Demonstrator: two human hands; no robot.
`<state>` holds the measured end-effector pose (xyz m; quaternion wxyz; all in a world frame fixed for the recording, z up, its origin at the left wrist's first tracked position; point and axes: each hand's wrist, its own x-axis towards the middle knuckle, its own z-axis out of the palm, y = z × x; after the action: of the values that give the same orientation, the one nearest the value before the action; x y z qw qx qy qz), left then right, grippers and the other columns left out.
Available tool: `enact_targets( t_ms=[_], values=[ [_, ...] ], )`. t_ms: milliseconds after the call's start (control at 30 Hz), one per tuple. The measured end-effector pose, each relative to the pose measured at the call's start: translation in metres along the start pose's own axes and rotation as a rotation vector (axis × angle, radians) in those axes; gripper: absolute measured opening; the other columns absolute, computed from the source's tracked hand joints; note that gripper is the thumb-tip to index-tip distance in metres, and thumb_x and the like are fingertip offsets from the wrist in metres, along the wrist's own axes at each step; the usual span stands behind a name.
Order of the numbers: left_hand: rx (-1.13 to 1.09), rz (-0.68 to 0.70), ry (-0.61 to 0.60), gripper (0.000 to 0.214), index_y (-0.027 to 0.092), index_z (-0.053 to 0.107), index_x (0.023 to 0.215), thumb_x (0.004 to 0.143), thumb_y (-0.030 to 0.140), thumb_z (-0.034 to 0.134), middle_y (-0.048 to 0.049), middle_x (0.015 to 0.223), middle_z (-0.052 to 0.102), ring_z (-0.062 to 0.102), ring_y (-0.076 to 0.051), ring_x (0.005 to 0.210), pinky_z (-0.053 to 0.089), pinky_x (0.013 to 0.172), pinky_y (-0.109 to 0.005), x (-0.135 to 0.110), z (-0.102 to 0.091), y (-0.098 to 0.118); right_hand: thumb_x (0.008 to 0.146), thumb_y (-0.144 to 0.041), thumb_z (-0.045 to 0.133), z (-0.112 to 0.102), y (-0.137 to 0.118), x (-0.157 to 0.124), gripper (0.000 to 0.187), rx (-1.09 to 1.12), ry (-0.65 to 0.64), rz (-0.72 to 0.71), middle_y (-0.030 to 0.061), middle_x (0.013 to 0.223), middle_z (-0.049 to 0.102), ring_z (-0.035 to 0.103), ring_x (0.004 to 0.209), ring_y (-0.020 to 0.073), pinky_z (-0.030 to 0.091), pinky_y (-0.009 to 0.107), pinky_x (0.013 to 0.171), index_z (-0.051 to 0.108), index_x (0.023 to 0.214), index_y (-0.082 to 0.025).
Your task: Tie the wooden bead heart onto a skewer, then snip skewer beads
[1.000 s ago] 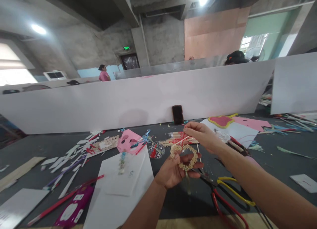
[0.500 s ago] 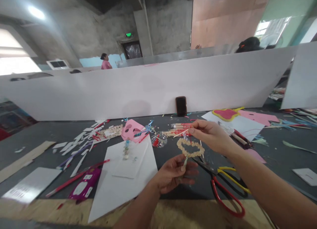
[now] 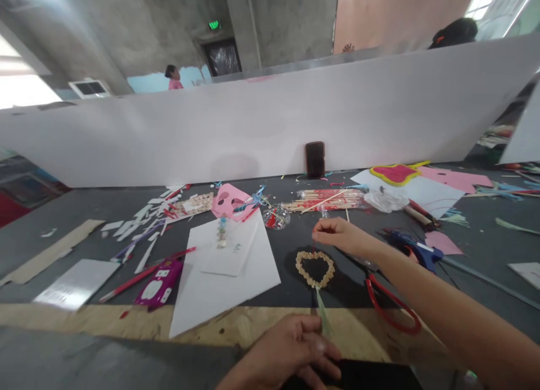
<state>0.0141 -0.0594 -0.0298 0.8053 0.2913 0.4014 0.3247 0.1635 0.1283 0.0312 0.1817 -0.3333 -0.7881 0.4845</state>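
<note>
A heart-shaped ornament (image 3: 314,269) edged with small beige pieces hangs upright over the dark tabletop. My right hand (image 3: 342,234) is closed in a pinch on the red string (image 3: 313,245) at its top. From the heart's lower point a pale green tassel (image 3: 323,311) trails down. My left hand (image 3: 291,350) is below, near the table's front edge, its fingers loosely bent and apart beside the tassel's end; whether they touch it I cannot tell. Under my right forearm lie red-handled scissors (image 3: 392,308), partly hidden.
White sheets (image 3: 228,288) lie to the left, beside a purple packet (image 3: 159,283) and a red pen (image 3: 143,274). Bundled sticks (image 3: 329,200) and a dark phone (image 3: 315,159) stand farther back. A blue glue gun (image 3: 422,252) is at right. A white partition (image 3: 189,137) borders the table.
The heart has turned from lying tilted in my left hand to hanging upright from the string. My left hand has let go of its base and moved down toward the table edge.
</note>
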Motion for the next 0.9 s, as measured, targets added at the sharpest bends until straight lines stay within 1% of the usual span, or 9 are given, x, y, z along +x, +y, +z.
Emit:
enact_targets(
  t_ms=[100, 200, 300, 400, 467, 567, 633, 767, 900],
  values=[
    [0.091, -0.080, 0.011, 0.055, 0.012, 0.056, 0.117, 0.070, 0.037, 0.070, -0.0135, 0.092, 0.069, 0.068, -0.019, 0.074, 0.047, 0.049, -0.018, -0.009, -0.006, -0.006, 0.078, -0.046, 0.053, 0.004, 0.011, 0.012, 0.029, -0.025, -0.018, 0.020, -0.0046, 0.059, 0.048, 0.041, 0.054, 0.0094, 0.031, 0.023, 0.052, 0.059, 0.074, -0.018],
    [0.251, -0.095, 0.006, 0.054, 0.015, 0.057, 0.120, 0.072, 0.038, 0.068, -0.0127, 0.099, 0.068, 0.068, -0.019, 0.081, 0.047, 0.053, -0.018, -0.021, -0.012, -0.001, 0.077, -0.046, 0.052, 0.004, 0.021, 0.023, 0.029, -0.074, -0.019, 0.032, -0.0038, 0.058, 0.052, 0.043, 0.053, 0.0100, 0.032, 0.023, 0.050, 0.059, 0.075, -0.017],
    [0.385, -0.010, 0.023, 0.044, 0.019, 0.061, 0.116, 0.074, 0.035, 0.064, -0.0089, 0.103, 0.068, 0.065, -0.020, 0.087, 0.051, 0.062, -0.025, -0.032, -0.017, 0.020, 0.076, -0.042, 0.053, 0.003, 0.028, 0.031, 0.027, -0.147, 0.011, 0.019, -0.0028, 0.059, 0.054, 0.045, 0.054, 0.0107, 0.033, 0.024, 0.053, 0.061, 0.073, -0.017],
    [0.653, 0.162, 0.164, 0.034, 0.019, 0.062, 0.112, 0.080, 0.032, 0.057, -0.0067, 0.103, 0.068, 0.064, -0.019, 0.090, 0.051, 0.076, -0.029, -0.031, -0.023, 0.054, 0.075, -0.037, 0.054, 0.005, 0.031, 0.033, 0.023, -0.228, 0.055, -0.008, -0.0009, 0.064, 0.059, 0.050, 0.060, 0.0122, 0.035, 0.024, 0.058, 0.063, 0.073, -0.017],
    [0.875, 0.348, 0.333, 0.030, 0.022, 0.063, 0.110, 0.082, 0.032, 0.055, -0.0054, 0.106, 0.067, 0.061, -0.020, 0.098, 0.049, 0.084, -0.031, -0.020, -0.030, 0.076, 0.075, -0.034, 0.054, 0.008, 0.032, 0.033, 0.020, -0.276, 0.076, -0.023, 0.0004, 0.066, 0.062, 0.052, 0.062, 0.0129, 0.036, 0.025, 0.060, 0.065, 0.074, -0.016],
    [1.221, 0.611, 0.588, 0.029, 0.024, 0.063, 0.110, 0.082, 0.028, 0.053, -0.0066, 0.119, 0.059, 0.050, -0.024, 0.115, 0.042, 0.096, -0.038, 0.014, -0.040, 0.104, 0.076, -0.030, 0.054, 0.011, 0.034, 0.033, 0.018, -0.337, 0.097, -0.043, 0.0012, 0.066, 0.062, 0.053, 0.061, 0.0129, 0.035, 0.024, 0.060, 0.066, 0.075, -0.016],
    [1.386, 0.686, 0.674, 0.029, 0.023, 0.064, 0.107, 0.079, 0.023, 0.057, -0.0082, 0.117, 0.059, 0.047, -0.025, 0.116, 0.036, 0.102, -0.043, 0.041, -0.046, 0.116, 0.077, -0.027, 0.054, 0.012, 0.035, 0.033, 0.017, -0.369, 0.108, -0.060, 0.0015, 0.067, 0.063, 0.054, 0.062, 0.0128, 0.035, 0.024, 0.060, 0.067, 0.077, -0.016],
    [1.530, 0.717, 0.639, 0.029, 0.024, 0.068, 0.099, 0.069, 0.023, 0.067, -0.0075, 0.113, 0.061, 0.046, -0.029, 0.117, 0.036, 0.101, -0.048, 0.088, -0.054, 0.125, 0.079, -0.021, 0.053, 0.013, 0.035, 0.028, 0.015, -0.433, 0.136, -0.080, 0.0023, 0.072, 0.065, 0.055, 0.064, 0.0129, 0.035, 0.023, 0.059, 0.067, 0.082, -0.017],
    [1.510, 0.753, 0.521, 0.027, 0.024, 0.072, 0.088, 0.062, 0.022, 0.070, -0.0072, 0.108, 0.064, 0.052, -0.030, 0.111, 0.035, 0.101, -0.049, 0.113, -0.065, 0.121, 0.078, -0.018, 0.053, 0.014, 0.031, 0.016, 0.015, -0.514, 0.162, -0.060, 0.0017, 0.076, 0.067, 0.058, 0.068, 0.0130, 0.035, 0.022, 0.059, 0.067, 0.084, -0.018]
  ],
)
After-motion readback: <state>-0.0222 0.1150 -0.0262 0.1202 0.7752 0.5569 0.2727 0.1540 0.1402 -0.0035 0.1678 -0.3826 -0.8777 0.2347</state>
